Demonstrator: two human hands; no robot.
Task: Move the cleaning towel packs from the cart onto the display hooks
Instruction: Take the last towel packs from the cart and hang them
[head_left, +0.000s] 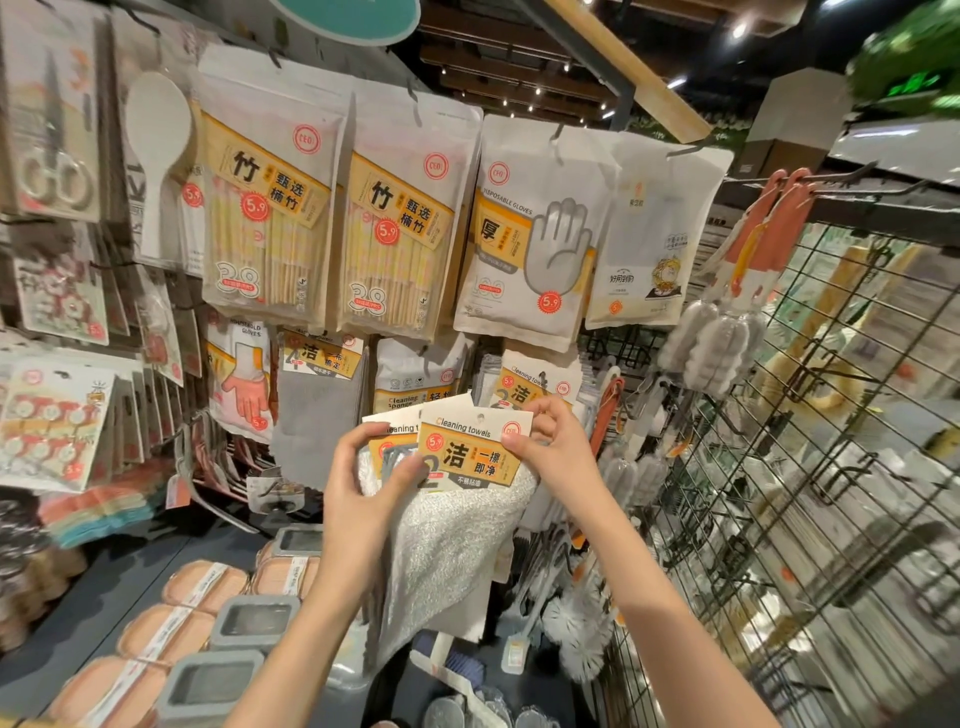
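Cleaning towel packs (457, 499): two held together in front of the display, centre of view, their header cards side by side and overlapping, pale fluffy cloth hanging down below the cards. Front card reads "Cleaning towels", orange label, red 5.9 sticker, hang hole near its top edge.

Behind the packs: wall of hanging goods. Top row, largest items: two bamboo chopstick bags (332, 228), then a disposable gloves bag (535, 244), then a smaller white bag (649, 244) at right. Lower row: household gloves pack (244, 379), grey cloth pack (317, 410), cleaning sponge pack (415, 379), and one more towel pack on its hook (535, 382), directly behind the held cards.

Wire grid panel (810, 441) fills the right side; bottle brushes (722, 343) hang on it.

Left hand (363, 478): fingers curled round the left edge of the cards, thumb on the front face. Firm hold.

Right hand (550, 441): thumb pressed on the front card's right edge, fingers behind its upper corner. Pinching.

Both packs clear of the hooks.
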